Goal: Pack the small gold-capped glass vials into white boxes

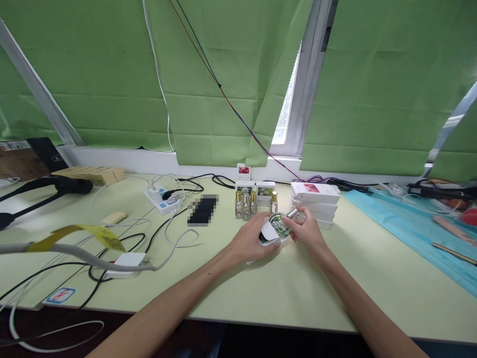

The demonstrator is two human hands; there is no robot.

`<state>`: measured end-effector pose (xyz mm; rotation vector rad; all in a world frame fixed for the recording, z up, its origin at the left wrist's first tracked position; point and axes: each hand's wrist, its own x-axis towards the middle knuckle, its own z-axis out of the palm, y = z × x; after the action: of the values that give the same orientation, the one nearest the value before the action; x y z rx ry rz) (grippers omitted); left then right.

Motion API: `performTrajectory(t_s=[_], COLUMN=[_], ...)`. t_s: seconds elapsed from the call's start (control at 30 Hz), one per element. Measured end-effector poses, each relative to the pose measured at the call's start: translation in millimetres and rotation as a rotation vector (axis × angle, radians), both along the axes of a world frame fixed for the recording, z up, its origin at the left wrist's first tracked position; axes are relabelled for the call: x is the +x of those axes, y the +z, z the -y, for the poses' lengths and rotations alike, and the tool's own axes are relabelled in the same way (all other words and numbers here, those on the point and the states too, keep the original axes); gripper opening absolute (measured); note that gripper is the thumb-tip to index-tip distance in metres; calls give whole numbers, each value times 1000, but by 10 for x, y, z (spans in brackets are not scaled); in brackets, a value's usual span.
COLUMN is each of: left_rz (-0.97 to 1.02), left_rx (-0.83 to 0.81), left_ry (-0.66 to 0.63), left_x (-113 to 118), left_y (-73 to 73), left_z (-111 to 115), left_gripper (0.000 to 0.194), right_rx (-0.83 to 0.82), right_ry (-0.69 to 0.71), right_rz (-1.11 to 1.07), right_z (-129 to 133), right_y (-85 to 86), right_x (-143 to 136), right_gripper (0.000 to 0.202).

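Observation:
My left hand (253,239) is wrapped round a small white box (269,231) whose end flap stands open. In my right hand (304,229) is a glass bottle (280,225) with a silver cap, tilted, its base at the box's open end. Green and white floral print shows through or on the bottle. Just behind my hands stand several small glass bottles with gold caps (246,205), in front of white boxes with pictures (264,191). A stack of white boxes (315,201) sits behind my right hand.
To the left are a power strip (163,200), a white adapter (125,264), tangled cables and a pixelated dark object (202,211). Blue sheeting (413,231) covers the right side, with a gold-coloured rod (454,253) on it. A black stand (63,185) lies far left.

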<state>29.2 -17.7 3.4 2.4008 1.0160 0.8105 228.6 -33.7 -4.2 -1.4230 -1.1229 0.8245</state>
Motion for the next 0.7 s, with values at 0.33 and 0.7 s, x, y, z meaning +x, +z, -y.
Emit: performTrajectory(t_s=[0.33, 0.7], left_rz=[8, 27], left_rx=[-20, -18], left_ry=[23, 20], left_x=[7, 5], left_y=[16, 23], left_z=[23, 35], left_gripper=[69, 68], right_rx=[-19, 5], right_ry=[0, 24], right_rz=[1, -23], right_z=[68, 49], right_y=[96, 56], right_x=[-52, -56], right_gripper=[64, 63])
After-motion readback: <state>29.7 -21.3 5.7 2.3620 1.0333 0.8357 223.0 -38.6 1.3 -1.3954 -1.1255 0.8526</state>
